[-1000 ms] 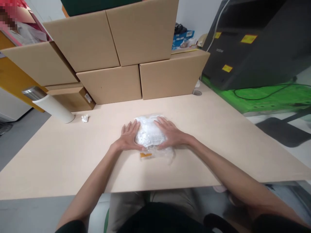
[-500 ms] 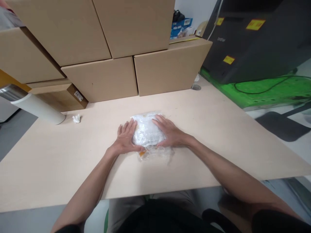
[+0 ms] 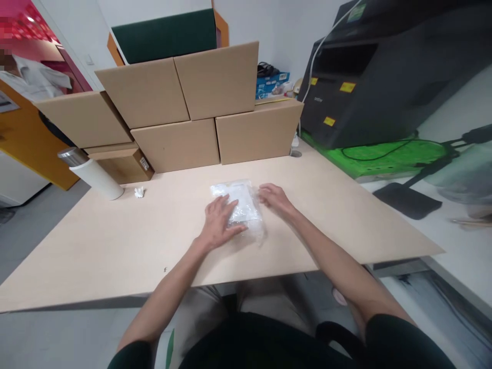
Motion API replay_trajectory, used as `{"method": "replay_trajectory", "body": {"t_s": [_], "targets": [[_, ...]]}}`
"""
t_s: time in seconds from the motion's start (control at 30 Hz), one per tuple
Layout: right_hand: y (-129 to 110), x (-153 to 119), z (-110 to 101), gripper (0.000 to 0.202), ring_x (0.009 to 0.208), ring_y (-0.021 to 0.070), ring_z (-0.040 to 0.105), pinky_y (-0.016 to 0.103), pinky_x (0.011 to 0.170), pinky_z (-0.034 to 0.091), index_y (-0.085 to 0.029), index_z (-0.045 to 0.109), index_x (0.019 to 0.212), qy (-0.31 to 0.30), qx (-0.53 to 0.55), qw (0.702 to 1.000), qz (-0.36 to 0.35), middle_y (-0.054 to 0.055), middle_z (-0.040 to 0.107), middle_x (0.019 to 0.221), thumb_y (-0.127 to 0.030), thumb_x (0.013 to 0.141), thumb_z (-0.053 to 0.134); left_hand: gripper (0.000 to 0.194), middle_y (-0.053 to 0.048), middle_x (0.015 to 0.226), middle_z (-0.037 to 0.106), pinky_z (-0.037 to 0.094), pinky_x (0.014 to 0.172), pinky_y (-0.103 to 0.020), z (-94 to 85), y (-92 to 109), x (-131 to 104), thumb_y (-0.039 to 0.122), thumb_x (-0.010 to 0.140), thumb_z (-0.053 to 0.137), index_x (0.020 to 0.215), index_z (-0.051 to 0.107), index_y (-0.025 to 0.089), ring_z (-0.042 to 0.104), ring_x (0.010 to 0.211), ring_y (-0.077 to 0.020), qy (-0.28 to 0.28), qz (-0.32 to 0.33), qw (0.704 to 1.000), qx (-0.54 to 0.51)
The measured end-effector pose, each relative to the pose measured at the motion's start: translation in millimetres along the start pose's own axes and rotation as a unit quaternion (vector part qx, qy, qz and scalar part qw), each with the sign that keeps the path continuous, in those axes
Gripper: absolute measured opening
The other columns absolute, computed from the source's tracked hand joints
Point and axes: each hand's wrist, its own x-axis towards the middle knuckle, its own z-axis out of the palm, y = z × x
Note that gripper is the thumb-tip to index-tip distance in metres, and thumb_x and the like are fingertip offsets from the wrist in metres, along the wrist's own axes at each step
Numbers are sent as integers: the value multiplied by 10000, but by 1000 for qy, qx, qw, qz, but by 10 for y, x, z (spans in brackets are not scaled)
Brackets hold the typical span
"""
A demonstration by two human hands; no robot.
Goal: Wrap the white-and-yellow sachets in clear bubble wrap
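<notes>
A flat package in clear plastic wrapping (image 3: 246,202), white inside, lies on the light wooden table. My left hand (image 3: 220,220) rests on its left side with the fingers spread, the thumb across the lower part. At the right edge of the package is my right hand (image 3: 274,197). Its fingers are bent and drawn together at the edge of the plastic; the fingertips are slightly blurred. Loose, crinkled plastic sticks out toward me below the white part.
Cardboard boxes (image 3: 175,146) are stacked along the back. A white bottle (image 3: 98,177) and a crumpled tissue (image 3: 139,192) stand at the left. A dark printer (image 3: 357,92) sits on a green surface at the right. Someone in a white shirt (image 3: 42,77) is at the far left.
The view has tilted up, showing more of the room. My right hand has come off the package's top to its right edge, its fingers now drawn in. My left hand has shifted further onto the package.
</notes>
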Motion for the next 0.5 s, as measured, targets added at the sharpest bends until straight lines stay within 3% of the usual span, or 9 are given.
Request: {"method": "replay_trajectory", "body": {"t_s": [0.07, 0.13, 0.23, 0.33, 0.5], "targets": [[-31, -3, 7, 305, 548, 135, 593, 226, 465, 437, -138, 649, 1037, -56, 56, 995, 55, 36, 673, 695, -230, 752, 711, 884, -180, 1567, 342, 197, 1156, -565, 108, 160, 38, 726, 767, 617, 1467, 449, 213, 263, 1450, -396, -16, 10, 999, 35], [-74, -20, 20, 319, 513, 125, 580, 213, 432, 415, -135, 651, 1046, -118, 104, 985, 69, 24, 661, 650, -146, 732, 702, 939, -202, 1567, 332, 191, 1140, -616, 216, 264, 66, 707, 726, 679, 1482, 434, 208, 262, 1439, -443, -20, 14, 997, 71], [-115, -40, 51, 366, 532, 125, 593, 222, 454, 451, -143, 644, 1073, -147, 164, 973, 67, 32, 686, 702, -68, 718, 689, 692, -177, 1572, 337, 195, 1112, -671, 329, 309, 70, 566, 826, 664, 1431, 513, 264, 254, 1437, -473, 7, 28, 995, 100], [-98, -33, 85, 307, 563, 123, 603, 233, 497, 483, -146, 647, 977, -133, 208, 966, 79, 47, 704, 770, -13, 700, 666, 322, -101, 1502, 473, 219, 1108, -668, 389, 275, 51, 368, 950, 543, 1234, 671, 287, 314, 1426, -420, 40, 65, 993, 88], [-41, -44, 110, 176, 603, 122, 592, 233, 536, 475, -137, 675, 905, -187, 225, 953, 80, 40, 679, 745, -105, 733, 691, 243, -97, 1233, 679, 265, 1148, -565, 407, 229, 40, 209, 983, 439, 1001, 681, 196, 508, 1314, -276, 146, 87, 984, -49]]}}
